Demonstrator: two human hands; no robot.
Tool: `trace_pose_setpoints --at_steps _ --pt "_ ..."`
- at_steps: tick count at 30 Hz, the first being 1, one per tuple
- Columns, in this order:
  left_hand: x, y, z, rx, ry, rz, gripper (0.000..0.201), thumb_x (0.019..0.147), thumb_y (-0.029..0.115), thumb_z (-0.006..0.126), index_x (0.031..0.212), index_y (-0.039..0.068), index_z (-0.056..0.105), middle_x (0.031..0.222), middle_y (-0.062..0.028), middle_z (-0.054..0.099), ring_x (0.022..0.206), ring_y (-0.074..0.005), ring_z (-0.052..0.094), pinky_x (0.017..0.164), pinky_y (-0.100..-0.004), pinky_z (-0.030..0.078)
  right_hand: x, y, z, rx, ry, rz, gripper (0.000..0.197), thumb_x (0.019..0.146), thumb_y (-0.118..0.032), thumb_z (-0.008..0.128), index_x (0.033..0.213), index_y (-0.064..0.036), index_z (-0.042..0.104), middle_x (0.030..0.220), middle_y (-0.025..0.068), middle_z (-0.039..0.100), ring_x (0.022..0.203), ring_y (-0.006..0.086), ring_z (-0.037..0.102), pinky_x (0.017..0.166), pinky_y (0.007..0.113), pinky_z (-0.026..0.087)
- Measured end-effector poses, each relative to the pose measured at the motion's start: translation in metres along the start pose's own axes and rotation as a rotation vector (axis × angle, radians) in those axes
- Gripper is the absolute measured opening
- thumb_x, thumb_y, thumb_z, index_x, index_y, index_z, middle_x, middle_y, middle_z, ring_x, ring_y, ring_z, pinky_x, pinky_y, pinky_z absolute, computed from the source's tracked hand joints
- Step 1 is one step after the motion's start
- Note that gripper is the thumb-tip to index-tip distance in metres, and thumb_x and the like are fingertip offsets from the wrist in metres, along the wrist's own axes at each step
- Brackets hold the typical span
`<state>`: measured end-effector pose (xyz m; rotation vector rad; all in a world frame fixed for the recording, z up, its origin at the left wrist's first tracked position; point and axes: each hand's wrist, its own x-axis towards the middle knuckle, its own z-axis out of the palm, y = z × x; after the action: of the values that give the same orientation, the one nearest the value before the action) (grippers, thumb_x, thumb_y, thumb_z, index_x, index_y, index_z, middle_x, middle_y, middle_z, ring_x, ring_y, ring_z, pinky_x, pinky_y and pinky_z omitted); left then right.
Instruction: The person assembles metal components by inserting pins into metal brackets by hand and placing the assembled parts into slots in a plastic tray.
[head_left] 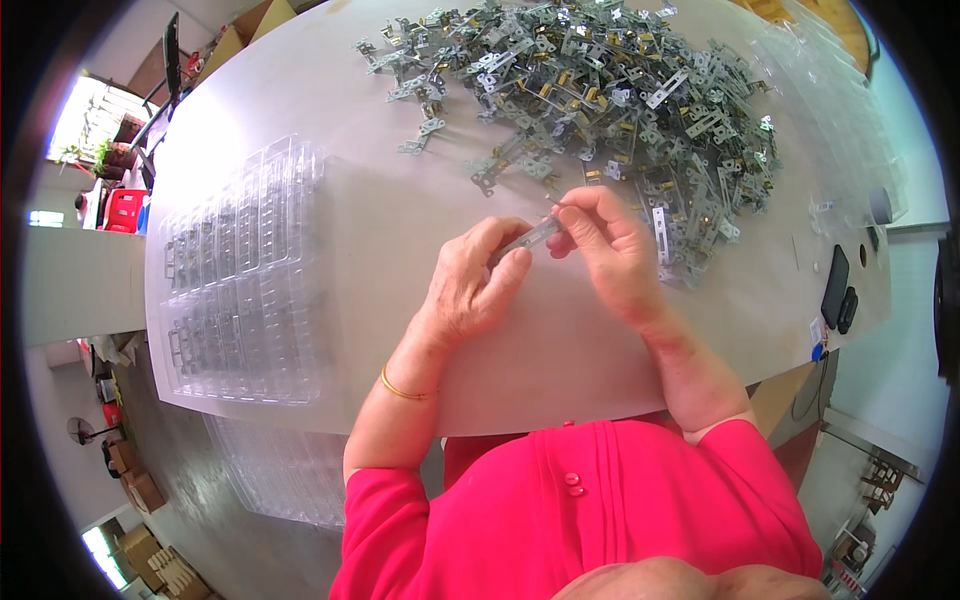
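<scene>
Between my two hands, just below the pile, is a slim slotted metal bracket (541, 235). My left hand (476, 272) is closed round its near end, thumb on top. At its far end, my right hand (606, 240) pinches with thumb and forefinger; whether a second small part sits there is too small to tell. Beyond both hands spreads a big heap of silvery metal brackets (600, 95), several with brass-coloured pieces. Clear plastic blister trays (290, 330) lie to the left, with similar metal parts in the compartments of their left side.
The pale table (385, 200) carries everything. More clear trays (280, 470) are stacked below its front left edge. Clear plastic sheets (830, 130) lie at the far right. A black phone-like object (835, 287) and a smaller dark item (848, 310) rest near the right edge.
</scene>
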<state>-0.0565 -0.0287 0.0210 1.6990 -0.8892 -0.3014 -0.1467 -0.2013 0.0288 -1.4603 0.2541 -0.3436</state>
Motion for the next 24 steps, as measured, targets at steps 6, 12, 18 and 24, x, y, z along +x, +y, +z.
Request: trace_pose_setpoints --at_steps 6,12,18,24 --pt "0.0 0.003 -0.009 -0.216 -0.244 -0.304 0.035 0.098 0.029 0.059 0.111 -0.003 0.066 0.083 -0.0041 0.066 0.073 -0.0109 0.06 0.069 -0.0257 0.048 0.004 0.003 -0.002 -0.067 0.021 -0.111 0.01 0.101 -0.012 0.062 0.108 -0.0044 0.063 0.09 0.002 0.065 0.074 0.0093 0.061 0.069 0.025 0.052" --pt "-0.001 -0.004 0.001 -0.266 0.002 -0.33 0.024 0.1 0.018 0.063 0.111 -0.002 0.064 0.09 -0.0048 0.068 0.077 -0.0097 0.063 0.07 -0.0241 0.053 0.004 -0.006 -0.003 -0.541 0.144 -0.495 0.006 0.097 -0.007 0.066 0.102 -0.0045 0.065 0.081 0.0031 0.063 0.065 0.0095 0.053 0.061 0.027 0.047" --pt "-0.002 -0.007 0.008 -0.094 0.099 -0.219 0.023 0.095 0.012 0.07 0.111 -0.003 0.063 0.091 -0.0046 0.069 0.078 -0.0096 0.066 0.068 -0.0241 0.055 -0.003 -0.005 0.006 -0.524 0.04 -0.354 0.005 0.096 -0.003 0.065 0.101 -0.0042 0.064 0.079 0.0081 0.065 0.062 0.0166 0.058 0.057 0.03 0.047" --pt "-0.001 -0.009 0.012 0.141 0.161 -0.022 0.028 0.089 0.01 0.076 0.111 -0.001 0.063 0.09 -0.0059 0.068 0.075 -0.0096 0.063 0.066 -0.0253 0.053 -0.002 0.0 0.006 -0.556 0.067 -0.389 0.005 0.095 -0.003 0.065 0.1 -0.0039 0.062 0.081 0.0134 0.066 0.063 0.0242 0.063 0.057 0.033 0.049"
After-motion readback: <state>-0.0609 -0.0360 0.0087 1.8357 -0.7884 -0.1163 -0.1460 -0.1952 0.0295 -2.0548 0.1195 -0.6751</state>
